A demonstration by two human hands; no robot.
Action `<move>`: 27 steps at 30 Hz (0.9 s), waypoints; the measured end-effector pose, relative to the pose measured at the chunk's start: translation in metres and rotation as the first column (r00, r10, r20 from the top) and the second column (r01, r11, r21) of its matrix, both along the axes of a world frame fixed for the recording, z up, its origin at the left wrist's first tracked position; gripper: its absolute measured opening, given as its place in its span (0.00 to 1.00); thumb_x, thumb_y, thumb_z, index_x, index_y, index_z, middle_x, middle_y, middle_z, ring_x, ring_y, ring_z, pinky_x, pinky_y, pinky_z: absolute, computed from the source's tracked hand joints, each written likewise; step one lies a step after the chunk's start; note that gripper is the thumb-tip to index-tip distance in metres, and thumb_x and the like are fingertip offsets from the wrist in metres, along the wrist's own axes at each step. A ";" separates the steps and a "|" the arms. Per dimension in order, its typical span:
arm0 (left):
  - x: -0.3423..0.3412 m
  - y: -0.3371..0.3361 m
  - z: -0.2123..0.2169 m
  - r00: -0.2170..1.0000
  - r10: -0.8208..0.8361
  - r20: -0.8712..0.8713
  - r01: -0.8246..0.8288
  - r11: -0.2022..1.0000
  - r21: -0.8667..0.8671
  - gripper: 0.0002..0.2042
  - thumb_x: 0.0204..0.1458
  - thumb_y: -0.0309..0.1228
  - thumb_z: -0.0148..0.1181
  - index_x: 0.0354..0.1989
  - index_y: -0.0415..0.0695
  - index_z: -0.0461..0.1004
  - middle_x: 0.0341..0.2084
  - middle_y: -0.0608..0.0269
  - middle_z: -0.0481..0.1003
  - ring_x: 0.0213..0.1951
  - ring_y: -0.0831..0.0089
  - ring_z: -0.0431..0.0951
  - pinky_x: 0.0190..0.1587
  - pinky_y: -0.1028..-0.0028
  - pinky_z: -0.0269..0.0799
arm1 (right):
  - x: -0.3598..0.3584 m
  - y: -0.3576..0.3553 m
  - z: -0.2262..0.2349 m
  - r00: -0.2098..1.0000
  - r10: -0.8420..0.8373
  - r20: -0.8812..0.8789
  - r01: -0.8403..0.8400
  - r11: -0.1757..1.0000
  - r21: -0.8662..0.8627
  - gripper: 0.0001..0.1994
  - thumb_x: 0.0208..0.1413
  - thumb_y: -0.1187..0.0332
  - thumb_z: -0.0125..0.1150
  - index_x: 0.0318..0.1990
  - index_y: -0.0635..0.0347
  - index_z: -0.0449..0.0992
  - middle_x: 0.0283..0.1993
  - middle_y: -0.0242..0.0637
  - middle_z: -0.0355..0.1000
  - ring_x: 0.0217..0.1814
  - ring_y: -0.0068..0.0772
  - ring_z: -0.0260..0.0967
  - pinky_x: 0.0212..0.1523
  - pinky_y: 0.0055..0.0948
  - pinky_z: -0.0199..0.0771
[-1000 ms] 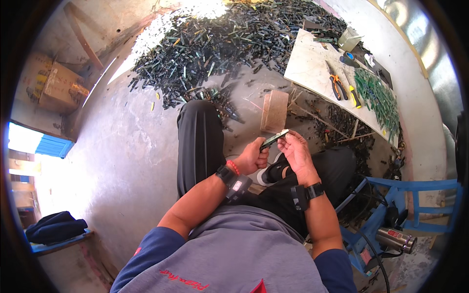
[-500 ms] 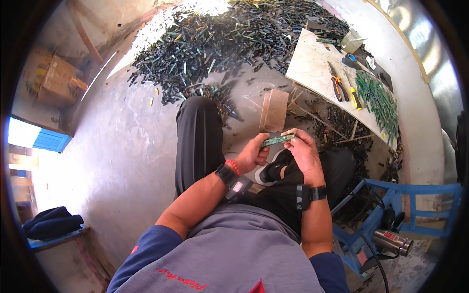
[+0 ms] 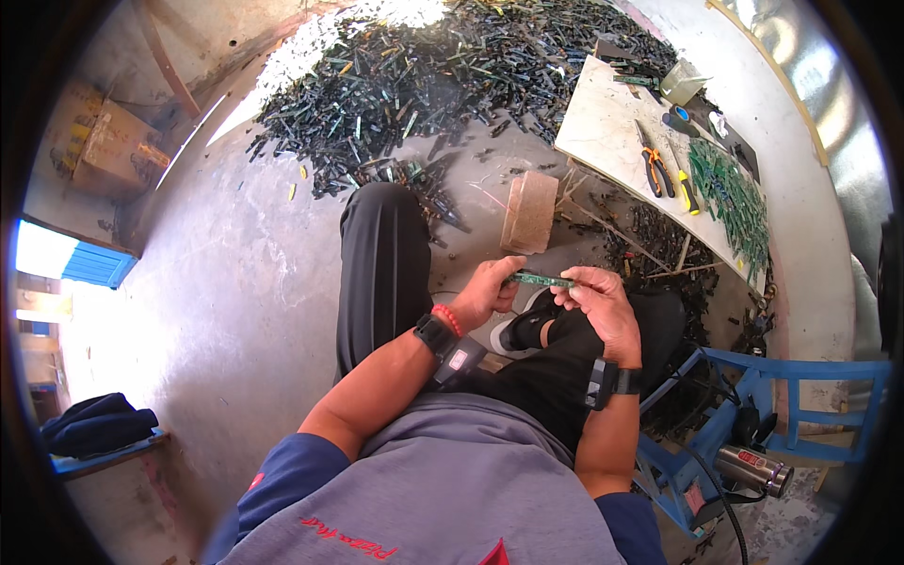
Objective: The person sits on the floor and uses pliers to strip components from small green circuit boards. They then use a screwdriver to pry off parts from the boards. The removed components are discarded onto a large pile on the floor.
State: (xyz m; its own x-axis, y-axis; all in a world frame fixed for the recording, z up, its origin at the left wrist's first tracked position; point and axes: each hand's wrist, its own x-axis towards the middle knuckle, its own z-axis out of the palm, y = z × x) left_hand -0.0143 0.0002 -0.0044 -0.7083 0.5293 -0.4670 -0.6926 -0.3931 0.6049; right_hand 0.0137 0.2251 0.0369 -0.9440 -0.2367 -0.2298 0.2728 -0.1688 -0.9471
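Note:
A narrow green circuit board strip [image 3: 541, 280] is held level between my two hands, above the gap between my knees. My left hand [image 3: 487, 290] has its fingers curled round the strip's left end, the thumb on top. At the other end, my right hand [image 3: 605, 306] pinches it between thumb and fingertips. What lies under the fingers at either end is hidden.
A large heap of dark strips [image 3: 405, 85] covers the floor ahead. On the right, a white board [image 3: 603, 118] carries pliers [image 3: 652, 169], a yellow-handled tool [image 3: 688, 193] and green strips [image 3: 730, 202]. Bricks [image 3: 527, 215] stand beyond my hands; a blue chair [image 3: 782, 363] sits at lower right.
My right hand has shifted a little right and toward me, its fingers re-set on the strip's end. The strip has turned from slanting up rightward to nearly level. My left hand stays about where it was.

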 end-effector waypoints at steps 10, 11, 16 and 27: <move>-0.001 -0.001 0.002 0.999 -0.016 -0.051 0.013 0.998 -0.065 0.13 0.60 0.41 0.52 0.27 0.49 0.64 0.13 0.79 0.49 0.14 0.85 0.45 0.18 0.77 0.38 | 0.001 -0.009 0.003 0.967 0.219 0.128 -0.222 0.975 0.012 0.12 0.55 0.66 0.64 0.42 0.62 0.73 0.34 0.37 0.77 0.29 0.19 0.70 0.29 0.17 0.68; -0.002 -0.001 0.003 0.999 -0.004 -0.033 0.001 0.998 -0.067 0.14 0.60 0.43 0.53 0.25 0.50 0.63 0.13 0.79 0.50 0.14 0.85 0.45 0.18 0.77 0.39 | 0.003 -0.016 0.007 0.961 0.230 0.156 -0.236 0.972 0.021 0.15 0.54 0.66 0.65 0.46 0.62 0.71 0.34 0.36 0.77 0.29 0.19 0.70 0.29 0.17 0.67; -0.001 0.002 0.005 0.998 0.031 -0.063 -0.041 0.985 -0.170 0.21 0.59 0.51 0.54 0.21 0.53 0.59 0.11 0.79 0.51 0.13 0.84 0.46 0.16 0.75 0.40 | 0.005 -0.043 0.013 0.941 0.287 0.181 -0.311 0.942 0.123 0.31 0.49 0.68 0.69 0.59 0.65 0.63 0.34 0.34 0.75 0.29 0.20 0.68 0.30 0.19 0.67; 0.004 0.006 0.000 0.993 -0.089 -0.072 0.059 0.936 -0.347 0.26 0.59 0.59 0.48 0.18 0.52 0.58 0.13 0.77 0.52 0.15 0.83 0.48 0.18 0.76 0.42 | 0.004 -0.042 0.006 0.935 0.294 0.196 -0.323 0.937 0.134 0.18 0.56 0.57 0.63 0.43 0.64 0.73 0.31 0.32 0.74 0.29 0.19 0.70 0.23 0.18 0.67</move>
State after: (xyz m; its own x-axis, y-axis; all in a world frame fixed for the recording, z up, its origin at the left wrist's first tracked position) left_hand -0.0102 0.0058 -0.0039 -0.7184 0.3996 -0.5694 -0.6515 -0.0999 0.7520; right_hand 0.0177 0.1826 0.0430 -0.7734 -0.4560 -0.4404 0.4466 0.1011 -0.8890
